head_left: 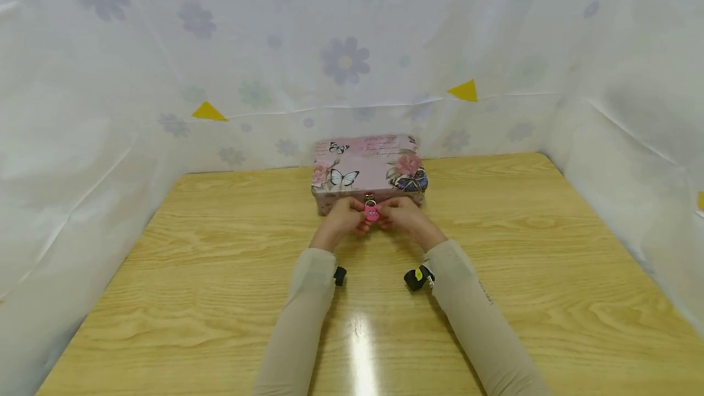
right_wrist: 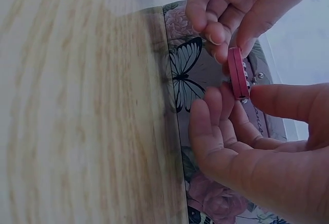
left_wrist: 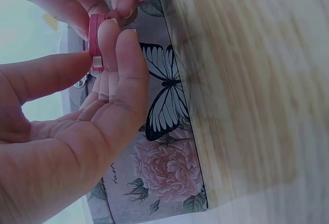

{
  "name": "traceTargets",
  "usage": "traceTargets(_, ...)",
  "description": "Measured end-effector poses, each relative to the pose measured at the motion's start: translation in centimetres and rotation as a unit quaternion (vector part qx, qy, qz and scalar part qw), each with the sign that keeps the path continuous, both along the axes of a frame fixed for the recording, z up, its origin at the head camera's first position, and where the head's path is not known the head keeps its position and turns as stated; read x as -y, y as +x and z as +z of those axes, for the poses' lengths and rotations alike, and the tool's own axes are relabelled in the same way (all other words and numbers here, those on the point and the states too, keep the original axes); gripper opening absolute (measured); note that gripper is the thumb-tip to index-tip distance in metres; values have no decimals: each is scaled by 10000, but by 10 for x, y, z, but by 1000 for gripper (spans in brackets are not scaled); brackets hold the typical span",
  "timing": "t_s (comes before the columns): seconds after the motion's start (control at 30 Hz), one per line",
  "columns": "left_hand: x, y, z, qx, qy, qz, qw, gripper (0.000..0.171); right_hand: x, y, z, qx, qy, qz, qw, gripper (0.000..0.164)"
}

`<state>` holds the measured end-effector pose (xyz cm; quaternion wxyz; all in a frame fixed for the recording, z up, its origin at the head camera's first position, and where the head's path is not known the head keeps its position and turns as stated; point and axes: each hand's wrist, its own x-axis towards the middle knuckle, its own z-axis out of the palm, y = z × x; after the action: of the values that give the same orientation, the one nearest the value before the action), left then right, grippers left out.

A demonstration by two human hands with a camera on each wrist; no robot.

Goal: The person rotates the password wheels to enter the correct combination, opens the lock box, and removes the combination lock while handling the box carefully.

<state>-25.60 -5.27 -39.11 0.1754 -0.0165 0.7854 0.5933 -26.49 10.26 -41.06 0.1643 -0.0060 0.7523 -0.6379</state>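
Note:
A pink combination padlock (head_left: 371, 213) hangs by its metal shackle at the front clasp (head_left: 370, 197) of a pink box with butterflies and roses (head_left: 370, 167). My left hand (head_left: 343, 217) pinches the padlock's left side between thumb and fingers. From the right, my right hand (head_left: 406, 216) pinches it too. In the right wrist view the padlock (right_wrist: 236, 74) is seen edge-on, and the right thumb touches its face by the small number dials. The dial numbers cannot be read. The box lid is down.
The box stands at the back of a wood-grain table (head_left: 247, 261), close to a flowered white curtain (head_left: 308, 29). Yellow triangles (head_left: 464, 90) mark the curtain. Black wrist devices (head_left: 419, 277) sit under both sleeves.

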Motion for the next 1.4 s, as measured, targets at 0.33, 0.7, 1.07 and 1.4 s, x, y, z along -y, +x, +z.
traceTargets(0.33,0,0,1,-12,-39,-11,10000,16,-1,1,2,-11,-36,29,10000,33)
traceTargets(0.7,-1,0,0,98,-54,0,9999,17,-3,3,0,-6,-200,41,9998,32)
traceTargets(1.07,0,7,5,-163,-540,-109,9984,9,-1,3,-2,38,-103,-197,9997,31)
traceTargets(1.4,-5,12,7,-1439,-2715,-265,9513,41,0,3,1,11,-209,-282,9994,29)
